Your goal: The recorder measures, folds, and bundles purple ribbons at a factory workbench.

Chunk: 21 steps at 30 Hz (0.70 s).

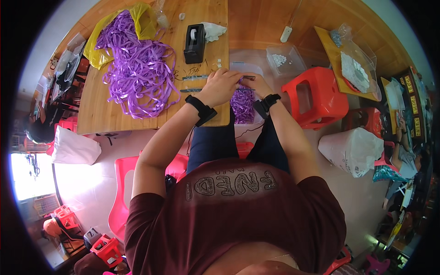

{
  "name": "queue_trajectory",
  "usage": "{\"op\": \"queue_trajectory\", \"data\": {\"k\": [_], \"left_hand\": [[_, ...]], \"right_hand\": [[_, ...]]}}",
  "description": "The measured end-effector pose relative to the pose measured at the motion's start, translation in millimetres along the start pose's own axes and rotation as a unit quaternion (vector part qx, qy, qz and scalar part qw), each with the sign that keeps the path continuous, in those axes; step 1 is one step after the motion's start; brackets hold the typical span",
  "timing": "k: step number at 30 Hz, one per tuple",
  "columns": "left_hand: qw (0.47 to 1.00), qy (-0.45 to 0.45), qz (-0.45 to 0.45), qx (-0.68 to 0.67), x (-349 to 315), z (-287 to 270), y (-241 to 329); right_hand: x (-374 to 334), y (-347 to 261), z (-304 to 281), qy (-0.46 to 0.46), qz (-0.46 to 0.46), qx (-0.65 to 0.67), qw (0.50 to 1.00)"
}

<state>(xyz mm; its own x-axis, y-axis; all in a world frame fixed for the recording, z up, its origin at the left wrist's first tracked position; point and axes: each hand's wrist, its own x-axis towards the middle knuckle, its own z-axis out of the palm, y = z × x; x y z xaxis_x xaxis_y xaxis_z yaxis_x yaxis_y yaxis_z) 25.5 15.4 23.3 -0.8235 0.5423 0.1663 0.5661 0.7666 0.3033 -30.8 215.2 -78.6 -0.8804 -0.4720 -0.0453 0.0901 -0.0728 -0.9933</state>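
Observation:
My left hand [221, 86] and my right hand [255, 84] meet just past the table's right edge, fingers bent inward and nearly touching. A bit of purple ribbon [240, 80] shows between them, but the fingertips' exact grip is partly hidden. Two thin metal rods, a far one [195, 77] and a near one [190, 90], jut from the tabletop past the edge and run beneath my left hand. Below my hands, a clear plastic bin [247, 67] holds a heap of short purple ribbon pieces [243, 104]. Each wrist wears a black strap.
Left on the wooden table [96, 114], a large tangle of purple ribbon [137, 68] spills from a yellow bag [94, 48]. A black tape dispenser [195, 44] stands near the back. To the right are a red stool [316, 98] and a clear box [293, 64] with white pieces.

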Motion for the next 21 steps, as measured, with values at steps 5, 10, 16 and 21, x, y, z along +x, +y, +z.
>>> {"op": "queue_trajectory", "data": {"k": [5,10,16,21], "left_hand": [[1.0,-0.01,0.006,0.008,2,1,-2],[1.0,-0.013,0.003,0.011,7,2,0],[1.0,-0.028,-0.012,0.007,1,5,-5],[0.975,0.076,0.089,-0.188,-53,-7,52]], "right_hand": [[-34,66,13,0.029,0.102,0.109,0.988],[-102,129,37,0.09,0.261,0.208,0.938],[-150,110,69,0.035,0.319,0.259,0.911],[-174,83,78,-0.004,0.305,0.272,0.913]]}}
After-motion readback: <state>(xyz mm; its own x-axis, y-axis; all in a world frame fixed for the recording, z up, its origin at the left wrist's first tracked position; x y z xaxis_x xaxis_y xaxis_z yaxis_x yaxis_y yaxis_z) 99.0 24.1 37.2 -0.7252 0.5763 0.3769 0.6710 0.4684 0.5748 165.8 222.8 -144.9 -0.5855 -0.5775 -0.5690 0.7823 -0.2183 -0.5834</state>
